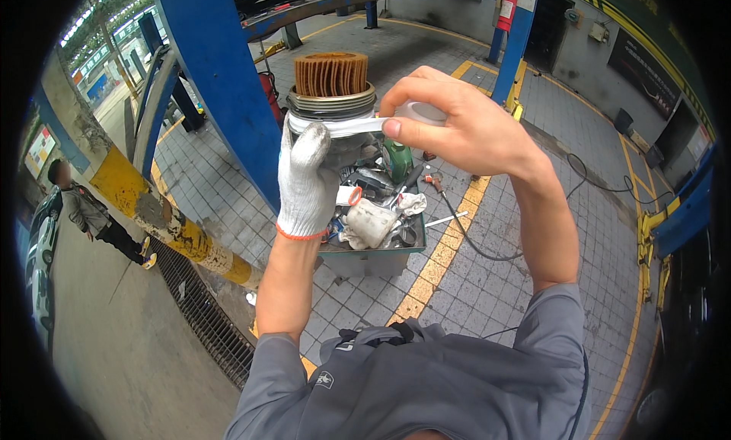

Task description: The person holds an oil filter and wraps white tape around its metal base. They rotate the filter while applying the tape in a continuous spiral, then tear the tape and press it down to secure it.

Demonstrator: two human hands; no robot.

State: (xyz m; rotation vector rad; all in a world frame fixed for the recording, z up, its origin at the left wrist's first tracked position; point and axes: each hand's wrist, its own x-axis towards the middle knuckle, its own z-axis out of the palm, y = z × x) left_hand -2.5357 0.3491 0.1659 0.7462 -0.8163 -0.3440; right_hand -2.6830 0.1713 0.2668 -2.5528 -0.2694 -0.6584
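- Posts [217, 74] of a blue car lift stand on the tiled floor [487, 272], and yellow lines run across the tiles.
- Tools, rags and a green can fill a grey box [369, 261] on the floor under both hands.
- Held up high over that box is the filter [332, 97]: a round metal part with brown folded paper sticking out of its top.
- Closed around the filter from below is the left hand [307, 185], in a white glove.
- Pinching a small roll of white tape [421, 112] beside the filter is the bare right hand [457, 124].
- One strip of tape [343, 125] is stretched flat along the front of the metal rim. I think the wrapping is begun but not done, since the strip is not yet cut from the roll.
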